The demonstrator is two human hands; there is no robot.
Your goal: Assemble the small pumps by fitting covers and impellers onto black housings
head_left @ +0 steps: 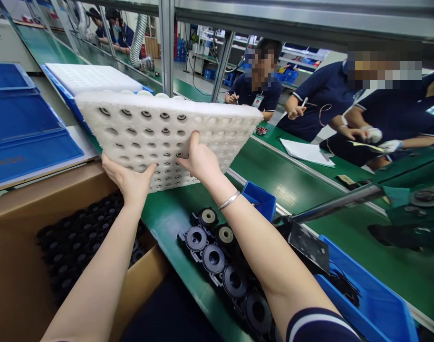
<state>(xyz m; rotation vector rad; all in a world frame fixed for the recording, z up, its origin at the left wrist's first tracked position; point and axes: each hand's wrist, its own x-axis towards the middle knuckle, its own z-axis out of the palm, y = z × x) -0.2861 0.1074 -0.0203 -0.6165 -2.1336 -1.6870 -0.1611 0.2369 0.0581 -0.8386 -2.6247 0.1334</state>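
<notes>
A white foam tray (217, 128) with rows of round holes is held tilted up in front of me, over the green bench. Dark round parts show through many holes on its left half. My left hand (129, 178) grips its lower left edge, thumb on the holed face. My right hand (200, 156) presses against the middle of the same face, thumb and a finger spread, its other fingers partly hidden. Below my right forearm, several black round speaker-like parts (214, 258) stand in rows on the bench. A cardboard box (17, 237) with many black parts lies beneath my left arm.
Another white foam tray (91, 78) rests in a blue bin behind. Blue bins (24, 123) stand at left; a small blue bin (259, 197) and a longer one (380, 294) at right. A dark metal arm (338, 202) juts in. Co-workers (259, 78) sit across the bench.
</notes>
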